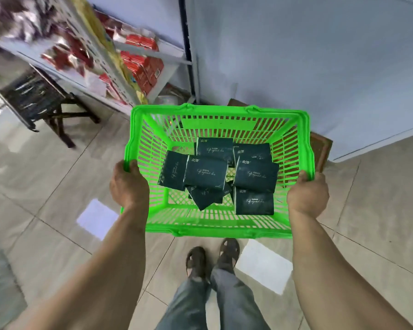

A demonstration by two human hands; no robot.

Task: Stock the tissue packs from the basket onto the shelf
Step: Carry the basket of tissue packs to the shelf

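Two hands gripping basket rims, tissue packs between

Shelf at 10 o'clock motion-blurred, its red packages unreadable, top cut by frame edge. Bottom tissue pack mostly buried under others. Fingers of left hand and right hand hidden behind green basket rim. Dark stool blurred.

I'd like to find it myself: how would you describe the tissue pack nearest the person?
Start at the green basket held by both hands. Among the dark tissue packs inside, look to its near right corner. That pack lies flat, closest to the near rim.
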